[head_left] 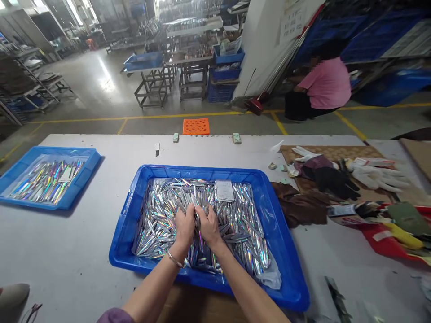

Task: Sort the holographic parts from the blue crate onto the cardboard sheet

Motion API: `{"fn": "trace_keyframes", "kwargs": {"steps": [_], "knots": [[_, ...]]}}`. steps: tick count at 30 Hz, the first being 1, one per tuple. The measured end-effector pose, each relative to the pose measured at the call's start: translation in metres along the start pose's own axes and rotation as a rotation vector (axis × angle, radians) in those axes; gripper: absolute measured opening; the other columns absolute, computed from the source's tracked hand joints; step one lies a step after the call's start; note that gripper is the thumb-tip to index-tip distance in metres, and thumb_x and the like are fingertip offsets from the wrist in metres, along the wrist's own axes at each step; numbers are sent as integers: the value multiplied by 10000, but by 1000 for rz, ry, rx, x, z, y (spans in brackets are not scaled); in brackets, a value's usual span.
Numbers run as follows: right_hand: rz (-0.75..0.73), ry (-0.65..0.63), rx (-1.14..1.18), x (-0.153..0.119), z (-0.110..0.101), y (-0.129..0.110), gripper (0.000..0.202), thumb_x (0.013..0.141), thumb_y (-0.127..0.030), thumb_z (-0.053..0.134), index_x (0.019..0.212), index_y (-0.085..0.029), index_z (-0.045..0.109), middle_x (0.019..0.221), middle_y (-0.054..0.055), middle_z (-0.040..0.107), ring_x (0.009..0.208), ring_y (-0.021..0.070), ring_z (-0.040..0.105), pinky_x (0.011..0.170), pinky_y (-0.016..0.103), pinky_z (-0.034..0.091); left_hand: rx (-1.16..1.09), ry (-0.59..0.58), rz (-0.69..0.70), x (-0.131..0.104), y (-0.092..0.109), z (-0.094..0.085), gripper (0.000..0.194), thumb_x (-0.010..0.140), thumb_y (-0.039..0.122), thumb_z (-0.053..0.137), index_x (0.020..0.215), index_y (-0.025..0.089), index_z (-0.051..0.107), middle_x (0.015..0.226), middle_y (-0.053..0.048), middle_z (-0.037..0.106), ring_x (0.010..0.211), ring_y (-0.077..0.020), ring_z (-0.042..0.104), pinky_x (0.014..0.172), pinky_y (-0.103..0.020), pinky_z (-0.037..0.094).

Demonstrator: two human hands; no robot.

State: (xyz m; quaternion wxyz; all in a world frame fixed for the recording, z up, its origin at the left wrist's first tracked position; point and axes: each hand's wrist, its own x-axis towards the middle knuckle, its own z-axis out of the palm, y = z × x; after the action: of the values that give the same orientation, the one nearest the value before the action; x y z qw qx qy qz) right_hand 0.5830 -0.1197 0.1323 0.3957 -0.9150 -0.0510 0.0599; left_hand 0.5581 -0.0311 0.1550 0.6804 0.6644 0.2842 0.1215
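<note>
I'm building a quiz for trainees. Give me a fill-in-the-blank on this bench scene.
1. Both hands, the left hand and the right hand, are in the big ____ bin.
2. The bin holds shiny ____ pieces.
3. A smaller bin sits to the ____.
4. The left wrist bears a ____.

Missing: blue; holographic; left; bracelet

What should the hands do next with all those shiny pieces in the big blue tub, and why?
Probably lift a small bunch up out of the pile. Both the left hand and the right hand are pressed together in the middle of the big blue tub, fingers curled around some shiny pieces. The pieces lie tangled and heaped, so raising a few would likely pull them free.
</note>
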Motion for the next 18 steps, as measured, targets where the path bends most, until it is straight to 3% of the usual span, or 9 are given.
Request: {"fn": "trace_keyframes", "kwargs": {"steps": [2, 5, 9, 13, 18], "knots": [[-69, 35, 16, -9, -15, -12, 425, 964, -394, 404, 1184, -163, 684, 1355, 193, 618, 1281, 312, 549, 1084, 445, 429, -75, 9, 28, -14, 25, -3, 282, 846, 434, 589, 766, 165, 620, 737, -19, 646, 689, -145, 541, 681, -256, 456], [-123, 101, 77, -30, -41, -36, 485, 962, -475, 406, 1163, -119, 666, 1255, 230, 653, 1224, 336, 583, 1047, 457, 455, -119, 53, 42, -42, 56, -10, 298, 850, 443, 615, 803, 150, 647, 790, -31, 679, 740, -149, 579, 711, -251, 472], [-159, 135, 145, -73, -74, -66, 527, 951, -548, 436, 1209, -120, 603, 1084, 187, 703, 1020, 298, 656, 897, 400, 515, -262, 53, 67, -89, 73, -22, 331, 866, 470, 637, 898, 143, 680, 900, -46, 708, 830, -163, 625, 781, -261, 503], [-180, 68, 196, -130, -95, -79, 434, 948, -526, 473, 1140, -152, 581, 759, 57, 674, 676, 218, 617, 691, 330, 491, -390, 48, -28, -147, 69, -38, 313, 856, 468, 658, 893, 158, 677, 879, -26, 699, 795, -146, 621, 765, -253, 515], [-142, -53, 175, -204, -90, -66, 341, 948, -484, 478, 1075, -186, 585, 841, 71, 721, 752, 228, 660, 720, 317, 479, -390, 141, -161, -215, 29, -66, 343, 833, 486, 655, 918, 155, 685, 877, -28, 710, 805, -159, 640, 769, -272, 528]]}}
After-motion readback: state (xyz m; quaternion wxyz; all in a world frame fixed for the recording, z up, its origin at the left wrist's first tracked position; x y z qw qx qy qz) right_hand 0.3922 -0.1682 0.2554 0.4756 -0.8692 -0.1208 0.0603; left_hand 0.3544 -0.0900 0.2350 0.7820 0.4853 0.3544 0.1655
